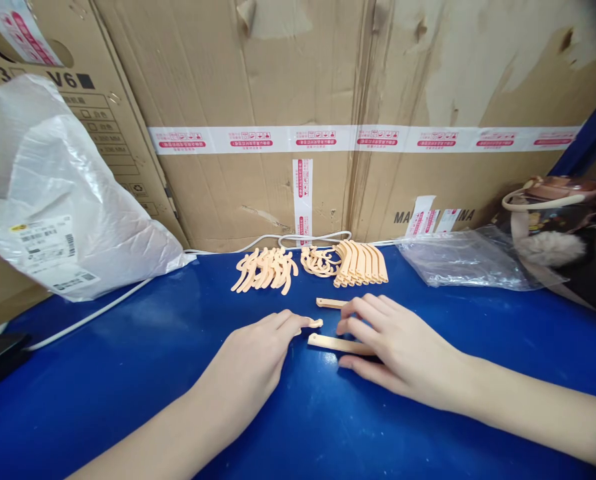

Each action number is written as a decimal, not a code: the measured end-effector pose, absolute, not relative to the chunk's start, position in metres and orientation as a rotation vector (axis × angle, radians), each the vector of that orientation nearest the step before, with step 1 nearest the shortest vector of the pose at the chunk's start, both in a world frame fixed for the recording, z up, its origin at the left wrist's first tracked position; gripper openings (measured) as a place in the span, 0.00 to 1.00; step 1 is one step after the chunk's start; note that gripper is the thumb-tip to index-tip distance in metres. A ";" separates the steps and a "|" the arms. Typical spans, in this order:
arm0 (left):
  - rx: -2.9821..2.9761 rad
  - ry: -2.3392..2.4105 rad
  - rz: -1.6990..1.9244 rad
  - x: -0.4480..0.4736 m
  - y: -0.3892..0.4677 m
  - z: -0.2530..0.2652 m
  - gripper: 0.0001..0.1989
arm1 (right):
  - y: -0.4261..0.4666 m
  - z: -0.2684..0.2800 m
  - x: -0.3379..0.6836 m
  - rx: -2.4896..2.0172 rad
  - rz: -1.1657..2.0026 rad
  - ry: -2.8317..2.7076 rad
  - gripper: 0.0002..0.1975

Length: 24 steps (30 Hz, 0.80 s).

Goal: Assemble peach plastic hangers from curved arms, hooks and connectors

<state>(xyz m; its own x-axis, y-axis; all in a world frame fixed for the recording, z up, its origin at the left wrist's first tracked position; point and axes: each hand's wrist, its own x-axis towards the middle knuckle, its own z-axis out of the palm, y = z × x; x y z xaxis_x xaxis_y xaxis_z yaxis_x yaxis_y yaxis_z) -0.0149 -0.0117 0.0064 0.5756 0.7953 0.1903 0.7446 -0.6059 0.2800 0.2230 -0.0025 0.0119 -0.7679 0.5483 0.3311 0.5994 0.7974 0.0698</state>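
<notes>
My left hand (261,350) is closed in a pinch around a small beige plastic piece (317,323), whose tip sticks out past the fingertips. Just to the right, my right hand (388,337) hovers low with thumb and fingers apart. Under it a beige plastic strip (335,343) with a hole near its end lies partly covered. A second beige strip (331,303) reaches out from beneath the fingers farther back; whether the fingers touch either strip is unclear.
Behind the hands lie a pile of curved beige pieces (263,270), a small heap of beige rings or hooks (319,261) and a stack of longer curved strips (362,263). A white bag (73,193), clear plastic bag (461,257), white cable (98,310) and cardboard boxes (258,193) surround the blue tabletop (298,427).
</notes>
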 end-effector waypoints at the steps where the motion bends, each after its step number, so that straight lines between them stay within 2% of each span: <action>1: 2.635 1.315 0.468 -0.016 -0.011 0.006 0.23 | -0.004 0.010 0.222 -0.867 -0.261 -2.695 0.09; 4: 2.662 1.368 0.612 -0.017 -0.012 0.006 0.22 | -0.006 0.006 0.220 -0.784 -0.324 -2.706 0.11; 8: 2.657 1.506 0.816 -0.013 -0.016 0.013 0.16 | -0.006 0.008 0.221 -0.648 -0.321 -2.717 0.13; 14: 2.523 1.632 0.666 -0.008 -0.023 0.022 0.14 | -0.008 0.009 0.223 -0.529 -0.425 -2.719 0.13; 24: 2.628 1.281 0.614 -0.007 -0.027 0.017 0.17 | -0.006 0.004 0.226 -0.668 -0.293 -2.681 0.14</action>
